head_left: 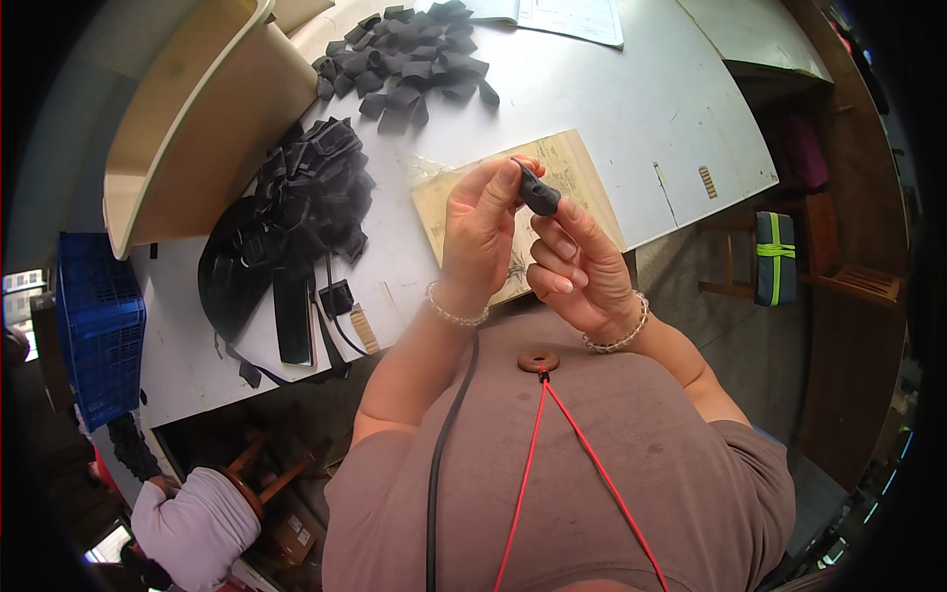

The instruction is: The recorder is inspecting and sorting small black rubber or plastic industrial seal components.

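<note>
My left hand (480, 229) and my right hand (582, 264) are raised together in front of my chest, both pinching a small black folded strap piece (539, 191) between thumbs and fingertips. Each wrist wears a pale bead bracelet. Under the hands lies a worn wooden board (577, 163) on the white table (631, 109). A tangled heap of black straps and buckles (301, 212) lies to the left of the board. A pile of several short black strap pieces (409, 59) sits farther back on the table.
A cream curved shelf unit (192, 118) stands at the table's left end, a blue plastic crate (99, 326) beside it. Papers (572, 18) lie at the far edge. A wooden stool with a grey and green bundle (776, 259) stands right. Another person's white sleeve (192, 523) shows lower left.
</note>
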Tool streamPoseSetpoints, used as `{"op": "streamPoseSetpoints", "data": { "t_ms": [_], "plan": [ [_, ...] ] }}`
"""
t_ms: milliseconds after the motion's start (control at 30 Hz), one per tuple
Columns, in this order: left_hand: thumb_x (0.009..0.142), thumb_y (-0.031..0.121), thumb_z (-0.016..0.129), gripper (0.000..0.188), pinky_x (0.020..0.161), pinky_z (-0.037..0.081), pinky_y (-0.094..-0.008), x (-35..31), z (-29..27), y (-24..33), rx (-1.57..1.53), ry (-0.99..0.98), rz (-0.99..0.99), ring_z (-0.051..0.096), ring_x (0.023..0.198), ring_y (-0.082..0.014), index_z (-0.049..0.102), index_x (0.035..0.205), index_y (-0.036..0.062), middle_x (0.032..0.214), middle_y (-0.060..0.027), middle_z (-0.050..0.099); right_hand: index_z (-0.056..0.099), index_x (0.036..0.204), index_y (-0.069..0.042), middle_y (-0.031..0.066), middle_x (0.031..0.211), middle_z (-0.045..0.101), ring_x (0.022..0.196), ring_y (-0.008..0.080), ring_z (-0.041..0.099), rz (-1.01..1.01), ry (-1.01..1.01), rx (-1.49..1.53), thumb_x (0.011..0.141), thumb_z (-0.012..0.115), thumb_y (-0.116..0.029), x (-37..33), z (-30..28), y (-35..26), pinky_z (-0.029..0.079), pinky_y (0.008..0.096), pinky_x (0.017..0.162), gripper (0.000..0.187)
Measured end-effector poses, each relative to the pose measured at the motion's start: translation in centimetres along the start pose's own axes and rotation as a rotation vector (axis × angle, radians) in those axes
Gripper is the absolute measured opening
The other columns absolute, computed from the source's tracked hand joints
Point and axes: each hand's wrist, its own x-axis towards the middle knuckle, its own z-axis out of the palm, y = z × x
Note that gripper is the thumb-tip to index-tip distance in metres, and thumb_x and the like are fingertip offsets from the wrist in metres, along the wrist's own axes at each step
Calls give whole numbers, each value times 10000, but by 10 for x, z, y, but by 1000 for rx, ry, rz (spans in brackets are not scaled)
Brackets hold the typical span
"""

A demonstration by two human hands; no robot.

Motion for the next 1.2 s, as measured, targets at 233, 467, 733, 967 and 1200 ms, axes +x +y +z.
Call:
{"op": "streamPoseSetpoints", "data": {
  "t_ms": [233,467,733,967,1200],
  "plan": [
    [926,224,553,239,904,388,-278,1,4,2,-20,53,-7,531,1006,-134,607,1024,13,1029,-85,611,537,915,-93,-37,647,441,431,26,336,-16,-21,-94,929,545,-221,5,4,0,357,193,428,130],
    [903,214,579,238,958,404,-402,13,-13,14,216,-328,54,545,1093,-269,620,1029,16,1038,-115,621,548,947,-89,-48,634,423,436,23,334,-31,-41,-124,923,558,-233,2,8,-3,356,197,433,147],
    [906,217,565,212,956,415,-399,5,-15,-2,71,-192,57,562,1048,-263,648,972,34,997,-109,635,572,951,-91,-54,611,417,444,24,341,-68,-5,-187,914,575,-246,3,4,-1,349,193,440,160],
    [884,251,598,232,973,402,-417,4,-16,-2,117,-218,50,555,1064,-271,653,955,37,1004,-109,629,577,927,-92,-46,609,420,450,37,349,-59,-30,-133,928,550,-233,6,-1,2,360,209,451,143],
    [815,163,686,211,887,442,-349,14,-9,10,277,-278,234,564,1027,-245,664,944,-3,1022,-126,639,549,875,-94,-40,617,414,455,42,342,-34,-38,-88,939,530,-235,5,-2,2,356,211,449,156]
  ]
}}
